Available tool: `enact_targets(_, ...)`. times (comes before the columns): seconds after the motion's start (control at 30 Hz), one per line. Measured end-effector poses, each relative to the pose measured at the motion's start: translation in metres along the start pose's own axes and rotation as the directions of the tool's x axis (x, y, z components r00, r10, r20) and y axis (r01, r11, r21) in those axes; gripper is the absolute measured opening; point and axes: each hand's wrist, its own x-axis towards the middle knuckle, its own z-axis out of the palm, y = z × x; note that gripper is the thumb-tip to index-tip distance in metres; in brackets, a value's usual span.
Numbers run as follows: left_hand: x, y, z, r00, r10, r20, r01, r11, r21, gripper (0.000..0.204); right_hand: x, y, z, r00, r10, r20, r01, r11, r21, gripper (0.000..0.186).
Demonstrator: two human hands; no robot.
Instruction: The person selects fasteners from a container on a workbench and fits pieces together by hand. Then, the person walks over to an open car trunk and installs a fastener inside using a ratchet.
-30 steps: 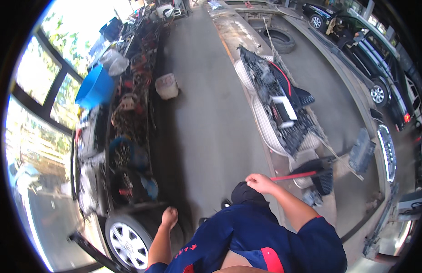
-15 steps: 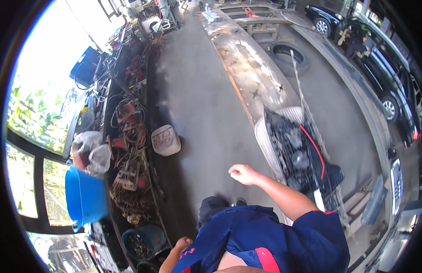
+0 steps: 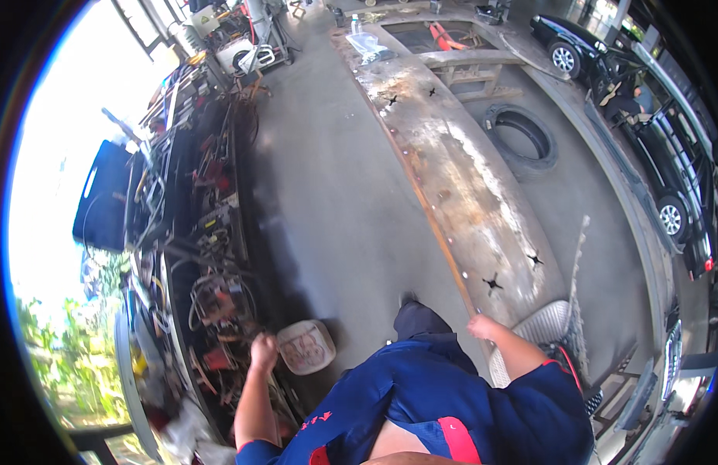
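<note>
My left hand (image 3: 264,353) swings forward in a loose fist with nothing seen in it. In the picture it lies beside a white plastic tub (image 3: 306,347) on the floor with some reddish pieces inside. My right hand (image 3: 481,327) hangs low with curled fingers, and no object shows in it. It appears over the edge of a long metal ramp platform (image 3: 452,178) with worn, whitish patches and cross-shaped holes. A ribbed light grey panel (image 3: 539,329) lies on the platform close to my right forearm, which partly hides it.
Cluttered shelves (image 3: 212,225) of tools, cables and metal parts run along the left. A tyre (image 3: 522,138) lies right of the platform. A bottle (image 3: 355,25) and a plastic bag (image 3: 368,45) are on its far end. Dark cars (image 3: 661,155) and a crouching person (image 3: 636,101) are at right.
I have walked forward along the aisle. The tub, shelves and ribbed panel have shifted down in view. My left hand has swung forward, and my right hand has moved back and to the right.
</note>
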Motion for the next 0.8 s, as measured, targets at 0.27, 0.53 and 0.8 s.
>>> enact_targets(0.27, 0.368, 0.191, -0.022, 0.991, -0.115, 0.06, 0.13, 0.848, -0.513, 0.017, 0.248, -0.219, -0.158, 0.987, 0.16, 0.009, -0.16, 0.987, 0.007, 0.016)
enact_targets(0.53, 0.525, 0.176, 0.048, 0.654, -0.437, 0.617, 0.334, 0.899, 0.283, 0.024, 0.548, -0.687, -0.422, 0.954, -0.27, -0.128, 0.298, 0.9, 0.32, 0.016)
enact_targets(0.8, 0.989, 0.31, -0.016, 0.781, -0.283, 0.557, 0.106, 0.939, 0.328, 0.026, 0.824, -0.874, -0.579, 0.989, -0.062, -0.132, 0.055, 0.997, -0.058, 0.018)
